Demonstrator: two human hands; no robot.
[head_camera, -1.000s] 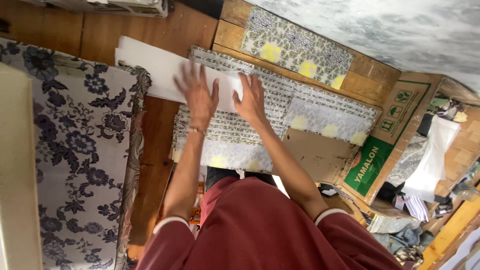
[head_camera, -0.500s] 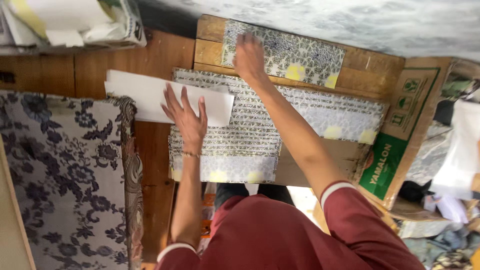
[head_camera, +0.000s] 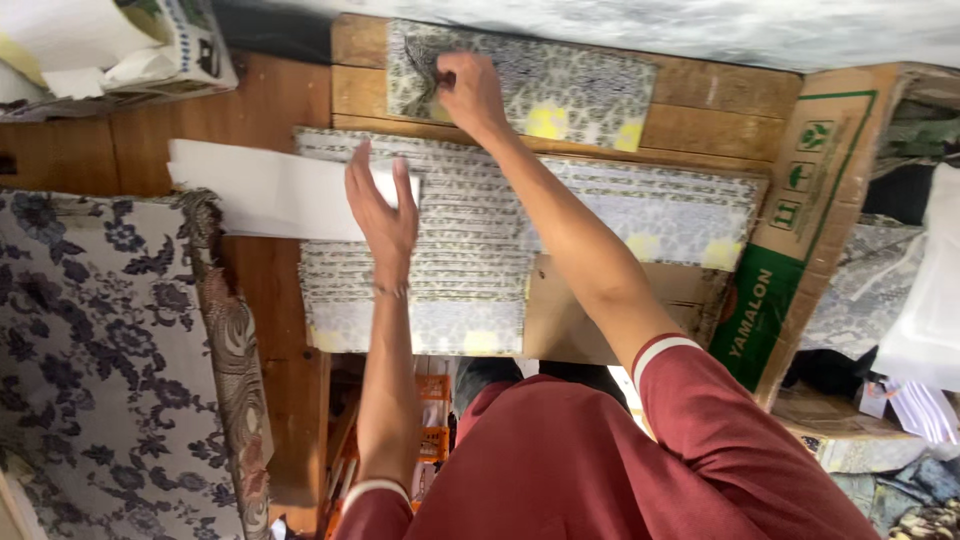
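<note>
Since the frame half a second back, the right hand (head_camera: 470, 92) has stayed on the small patterned grey-and-yellow sheet (head_camera: 520, 85) at the top centre of the frame, its fingers now bunched in a closed grip on that sheet's left part. That sheet lies on a strip of light wooden boards (head_camera: 700, 120) along the upper edge. Below it, in the middle of the frame, the left hand (head_camera: 380, 205) rests flat with fingers spread, its grip open and holding nothing, pressing where the white rectangular paper sheet (head_camera: 260, 190) overlaps the wide stack of patterned grey sheets with yellow patches (head_camera: 560, 215). Both lie on the brown wooden counter (head_camera: 270, 100). A brown cardboard piece (head_camera: 580, 320) sits just under the stack, and a green-and-brown cardboard box (head_camera: 790, 230) stands at the right. A dark floral fabric (head_camera: 100, 350) fills the lower left, touching the white paper's lower edge.
</note>
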